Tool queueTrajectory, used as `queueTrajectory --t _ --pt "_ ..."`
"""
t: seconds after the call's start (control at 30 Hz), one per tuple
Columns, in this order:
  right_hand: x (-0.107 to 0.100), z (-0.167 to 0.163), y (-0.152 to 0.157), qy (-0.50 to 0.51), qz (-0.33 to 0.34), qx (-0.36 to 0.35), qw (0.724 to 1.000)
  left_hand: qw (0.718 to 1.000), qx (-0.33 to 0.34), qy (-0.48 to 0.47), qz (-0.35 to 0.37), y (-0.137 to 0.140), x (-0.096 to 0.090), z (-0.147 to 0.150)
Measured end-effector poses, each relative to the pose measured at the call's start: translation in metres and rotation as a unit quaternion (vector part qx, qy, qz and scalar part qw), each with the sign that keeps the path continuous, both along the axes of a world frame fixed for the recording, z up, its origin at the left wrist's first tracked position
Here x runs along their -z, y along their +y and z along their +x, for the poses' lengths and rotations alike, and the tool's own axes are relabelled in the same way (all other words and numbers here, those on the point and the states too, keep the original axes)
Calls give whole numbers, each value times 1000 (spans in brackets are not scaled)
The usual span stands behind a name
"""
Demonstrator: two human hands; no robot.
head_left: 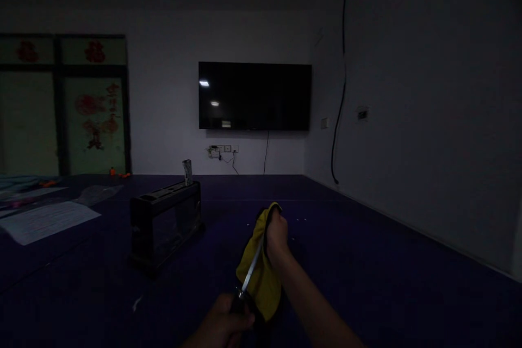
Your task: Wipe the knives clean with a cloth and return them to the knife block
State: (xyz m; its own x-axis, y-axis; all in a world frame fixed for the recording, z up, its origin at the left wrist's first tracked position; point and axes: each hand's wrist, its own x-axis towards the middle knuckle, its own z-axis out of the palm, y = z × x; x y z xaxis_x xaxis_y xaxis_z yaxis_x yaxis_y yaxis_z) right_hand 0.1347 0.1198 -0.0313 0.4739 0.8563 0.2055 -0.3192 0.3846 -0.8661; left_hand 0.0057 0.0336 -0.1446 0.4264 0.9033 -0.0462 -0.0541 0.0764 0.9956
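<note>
My left hand (226, 322) is closed around the dark handle of a knife (253, 267), whose narrow bright blade points up and away from me. A yellow cloth (265, 288) with a dark edge hangs beside and behind the blade. My right hand (277, 234) grips the upper part of this cloth around the blade's far end, so the tip is hidden. To the left stands a black knife block (163, 223) with slots on top; one grey speckled handle (187, 172) sticks up from its far end.
The dark purple surface (346, 261) reaches to the walls. Papers (49, 221) lie at the left, with small orange objects (118, 173) farther back. A white scrap (136, 303) lies near the front. A television (255, 96) hangs on the far wall, and a black cable (339, 114) runs down the right wall.
</note>
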Motion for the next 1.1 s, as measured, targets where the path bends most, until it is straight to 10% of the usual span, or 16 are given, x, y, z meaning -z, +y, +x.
queueTrajectory --t 1.1 --pt "45 -40 -77 -64 -61 -146 985 998 -24 -61 1 -16 -15 7"
